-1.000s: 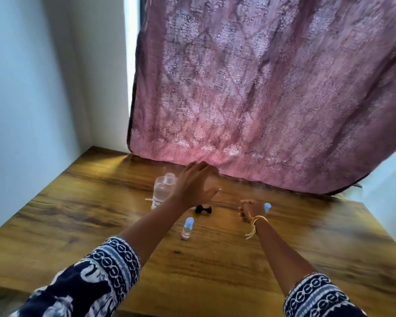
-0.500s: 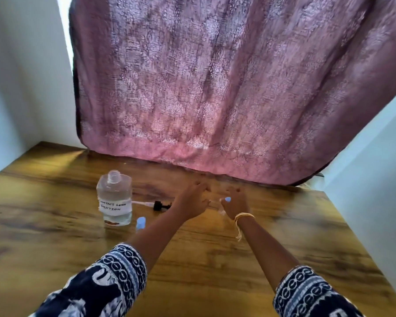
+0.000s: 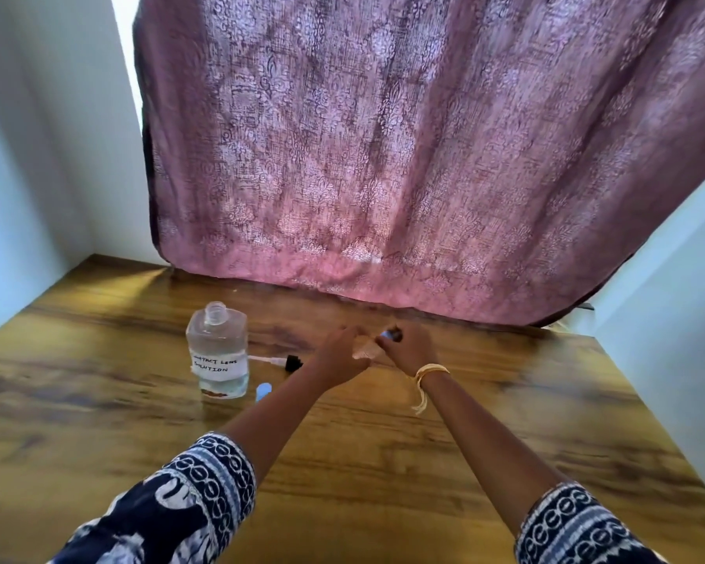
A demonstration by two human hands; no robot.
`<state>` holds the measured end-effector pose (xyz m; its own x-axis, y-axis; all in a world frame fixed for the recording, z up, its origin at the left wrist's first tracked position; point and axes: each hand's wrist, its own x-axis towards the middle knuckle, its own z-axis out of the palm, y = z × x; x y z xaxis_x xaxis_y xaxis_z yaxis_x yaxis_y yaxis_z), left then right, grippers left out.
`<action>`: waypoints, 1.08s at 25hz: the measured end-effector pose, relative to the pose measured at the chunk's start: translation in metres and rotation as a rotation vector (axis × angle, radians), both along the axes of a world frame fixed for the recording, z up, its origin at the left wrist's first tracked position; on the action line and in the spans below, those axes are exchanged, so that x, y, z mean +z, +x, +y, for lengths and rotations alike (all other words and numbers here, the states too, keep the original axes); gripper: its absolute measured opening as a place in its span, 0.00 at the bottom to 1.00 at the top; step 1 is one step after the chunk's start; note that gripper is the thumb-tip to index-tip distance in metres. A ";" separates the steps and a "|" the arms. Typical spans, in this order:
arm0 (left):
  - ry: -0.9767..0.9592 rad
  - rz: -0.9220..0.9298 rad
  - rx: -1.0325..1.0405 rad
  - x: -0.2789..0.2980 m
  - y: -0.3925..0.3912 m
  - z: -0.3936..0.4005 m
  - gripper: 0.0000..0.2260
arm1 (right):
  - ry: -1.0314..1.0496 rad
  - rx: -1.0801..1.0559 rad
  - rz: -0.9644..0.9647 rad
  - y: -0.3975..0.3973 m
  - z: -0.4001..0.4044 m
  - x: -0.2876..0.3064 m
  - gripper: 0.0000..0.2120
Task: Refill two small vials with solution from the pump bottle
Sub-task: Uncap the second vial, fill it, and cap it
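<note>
Two small vials are on our task: one point(image 3: 388, 335), blurred, with a bit of blue showing, is pinched in the fingertips of our right hand point(image 3: 411, 348), and our left hand point(image 3: 340, 354) meets it with its fingers closed toward the same vial, both above the wooden table point(image 3: 98, 421) near the pink curtain point(image 3: 383, 156). The other vial point(image 3: 263, 389), with a blue cap, stands on the table, partly hidden behind our left forearm. Just left of it stands the open clear bottle point(image 3: 218, 352), with clear liquid and a handwritten label, and its black pump point(image 3: 285, 362) lies beside it.
</note>
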<state>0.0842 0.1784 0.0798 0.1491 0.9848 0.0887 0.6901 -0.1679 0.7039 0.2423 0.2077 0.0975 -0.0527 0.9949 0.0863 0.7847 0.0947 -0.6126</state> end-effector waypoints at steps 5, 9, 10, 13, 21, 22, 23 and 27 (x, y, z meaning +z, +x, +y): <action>0.075 -0.064 0.072 0.012 -0.027 -0.012 0.17 | 0.072 0.087 0.118 -0.040 -0.014 0.035 0.18; 0.083 -0.103 0.100 0.025 -0.049 -0.024 0.11 | 0.085 0.104 0.124 -0.064 -0.024 0.049 0.20; 0.075 -0.093 0.090 0.027 -0.054 -0.028 0.11 | 0.074 0.113 0.117 -0.070 -0.026 0.051 0.19; 0.002 -0.122 0.052 0.031 -0.066 -0.037 0.07 | 0.049 0.132 0.089 -0.086 -0.035 0.055 0.14; -0.069 -0.169 -0.103 0.048 -0.091 -0.055 0.03 | 0.057 0.233 0.114 -0.102 -0.060 0.066 0.14; -0.077 -0.176 -0.117 0.049 -0.092 -0.058 0.03 | 0.059 0.248 0.125 -0.103 -0.062 0.067 0.14; -0.089 -0.188 -0.138 0.049 -0.095 -0.059 0.03 | 0.052 0.264 0.134 -0.103 -0.065 0.068 0.13; -0.122 -0.261 -0.190 0.045 -0.103 -0.066 0.07 | -0.092 0.368 0.231 -0.101 -0.076 0.076 0.06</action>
